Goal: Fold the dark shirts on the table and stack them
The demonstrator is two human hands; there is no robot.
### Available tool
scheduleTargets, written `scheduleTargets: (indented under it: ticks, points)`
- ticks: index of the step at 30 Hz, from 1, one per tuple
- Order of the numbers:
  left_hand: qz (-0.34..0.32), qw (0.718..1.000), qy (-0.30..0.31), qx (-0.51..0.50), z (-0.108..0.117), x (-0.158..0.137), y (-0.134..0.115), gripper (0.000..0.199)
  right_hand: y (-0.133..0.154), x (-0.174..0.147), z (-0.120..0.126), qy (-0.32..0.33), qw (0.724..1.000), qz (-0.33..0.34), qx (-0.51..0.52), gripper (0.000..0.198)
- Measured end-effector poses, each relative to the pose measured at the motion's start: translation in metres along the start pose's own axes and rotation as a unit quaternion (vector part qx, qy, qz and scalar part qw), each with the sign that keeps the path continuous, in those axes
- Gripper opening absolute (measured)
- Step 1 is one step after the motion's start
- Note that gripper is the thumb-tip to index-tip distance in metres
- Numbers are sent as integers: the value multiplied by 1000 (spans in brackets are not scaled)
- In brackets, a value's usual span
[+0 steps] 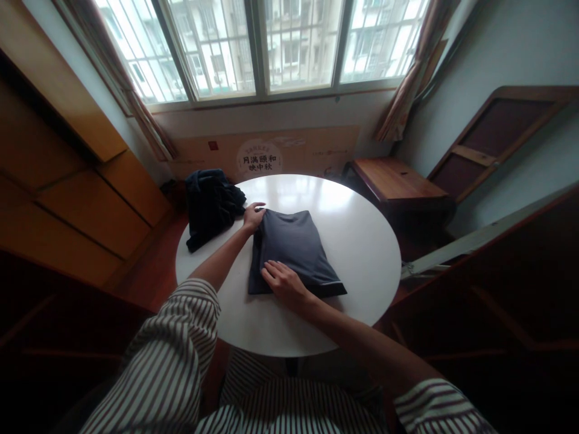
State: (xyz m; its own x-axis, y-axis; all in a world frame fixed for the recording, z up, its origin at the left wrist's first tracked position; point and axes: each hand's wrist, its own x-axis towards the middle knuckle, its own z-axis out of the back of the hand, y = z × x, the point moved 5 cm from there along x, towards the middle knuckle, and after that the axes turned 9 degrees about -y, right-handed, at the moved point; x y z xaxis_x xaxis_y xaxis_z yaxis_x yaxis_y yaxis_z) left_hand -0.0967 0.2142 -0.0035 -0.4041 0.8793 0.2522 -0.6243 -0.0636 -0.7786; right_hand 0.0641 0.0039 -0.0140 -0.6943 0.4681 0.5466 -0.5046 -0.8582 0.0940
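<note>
A dark grey folded garment (294,244) lies on the white round table (366,253); its exact kind cannot be made out. My left hand (254,217) is at the garment's far left corner, its fingers closed on the fabric edge. Lower down, my right hand (284,282) rests on the near left part of the cloth with its fingers stretched out flat. A thin light line runs along the garment's near right edge. Close to my left hand, a heap of black clothing (210,205) hangs partly over the table's left edge.
Beyond the table stand a printed cardboard panel (312,147) and a barred window (298,45). A wooden side table (398,178) is at the back right. Yellow-brown cabinets (94,211) line the left side. Dark wooden furniture borders the right.
</note>
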Motion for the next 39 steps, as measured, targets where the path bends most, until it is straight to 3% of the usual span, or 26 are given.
scheduleTargets:
  ticks: [5,8,10,12,18,29,35,39]
  points:
    - [1,998,-9,54,10,-5,8,27,5,0,-5,38,999,11,-4,27]
    - [-115,988,-8,101,6,-15,-14,30,7,0,-6,53,999,10,-10,27]
    - [-217,965,44,141,-8,-23,-33,30,8,-1,-7,59,998,14,-17,27]
    - [-259,945,96,177,-22,-27,-43,28,9,-1,-6,63,998,16,-21,27]
    - [-251,937,141,198,-34,-16,-42,15,7,-1,-5,59,998,7,3,27]
    - [-249,939,128,200,-40,-5,-37,22,9,-4,-13,52,999,-9,-3,35]
    - [-296,920,115,230,-48,-37,-51,30,14,-6,-13,25,999,-35,20,36]
    - [-310,903,143,260,-55,-70,-44,46,15,0,13,24,997,-65,46,33]
